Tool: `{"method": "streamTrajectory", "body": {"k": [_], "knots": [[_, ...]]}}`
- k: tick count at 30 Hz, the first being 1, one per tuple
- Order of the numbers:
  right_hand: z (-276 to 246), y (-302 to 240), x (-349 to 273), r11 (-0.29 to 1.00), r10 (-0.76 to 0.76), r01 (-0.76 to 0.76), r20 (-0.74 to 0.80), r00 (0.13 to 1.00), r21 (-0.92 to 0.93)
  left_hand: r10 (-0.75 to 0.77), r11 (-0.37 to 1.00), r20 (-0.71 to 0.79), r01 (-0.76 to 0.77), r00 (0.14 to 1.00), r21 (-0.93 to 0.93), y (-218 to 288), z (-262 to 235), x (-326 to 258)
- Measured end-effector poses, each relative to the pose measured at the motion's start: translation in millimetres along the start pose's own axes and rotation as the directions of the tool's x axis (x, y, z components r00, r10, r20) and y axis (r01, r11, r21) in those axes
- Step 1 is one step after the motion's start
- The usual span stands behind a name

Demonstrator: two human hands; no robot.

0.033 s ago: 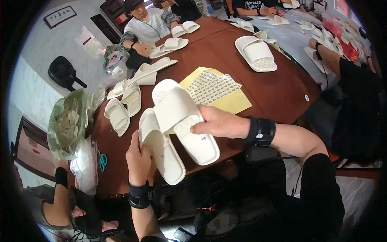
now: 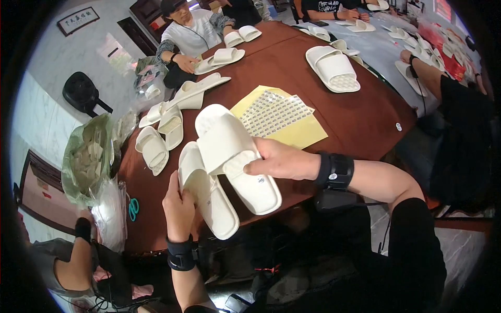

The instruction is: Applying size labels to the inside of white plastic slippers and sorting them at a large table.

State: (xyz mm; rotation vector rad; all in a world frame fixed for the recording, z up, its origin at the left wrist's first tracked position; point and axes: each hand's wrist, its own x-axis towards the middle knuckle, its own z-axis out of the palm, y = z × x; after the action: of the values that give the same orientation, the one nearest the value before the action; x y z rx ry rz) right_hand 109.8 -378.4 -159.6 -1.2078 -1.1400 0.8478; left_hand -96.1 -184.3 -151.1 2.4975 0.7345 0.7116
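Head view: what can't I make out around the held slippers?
In the head view:
Soles of the left slipper and right slipper: turned away from the camera.
Some fingertips of the left hand and right hand: hidden behind those slippers.
Dark mark inside the right slipper: too small to read.
Part of the yellow sheet: behind the right slipper.

Two white slippers (image 2: 224,145), perhaps in contact

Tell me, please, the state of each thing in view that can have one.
Left slipper: held tilted, insole marked
Right slipper: held tilted, insole marked
Left hand: closed on left slipper
Right hand: closed on right slipper
Sticker sheets: lying flat, overlapping
Scissors: lying down, blade opening unclear
Green plastic bag: open, contents showing
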Motion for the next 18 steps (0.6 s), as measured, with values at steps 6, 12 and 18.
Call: {"method": "streamTrajectory", "body": {"k": [6, 12, 18], "knots": [[6.7, 33.7, 38.0, 0.993, -0.02, 0.026, 0.057, 0.998, -0.115, -0.091, 0.995, -0.067, 0.087, 0.994, -0.058, -39.0, 9.0, -17.7], [3.4, 32.5, 43.7, 0.871, 0.035, -0.103, -0.15, 0.988, -0.481, 0.194, 0.978, -0.242, -0.168, 0.95, 0.125, -41.6, 22.7, -45.0], [6.4, 30.2, 35.3, 0.64, 0.026, -0.082, -0.085, 0.996, -0.764, 0.294, 0.951, -0.191, -0.267, 0.937, 0.155, 9.5, 33.4, -69.4]]}}
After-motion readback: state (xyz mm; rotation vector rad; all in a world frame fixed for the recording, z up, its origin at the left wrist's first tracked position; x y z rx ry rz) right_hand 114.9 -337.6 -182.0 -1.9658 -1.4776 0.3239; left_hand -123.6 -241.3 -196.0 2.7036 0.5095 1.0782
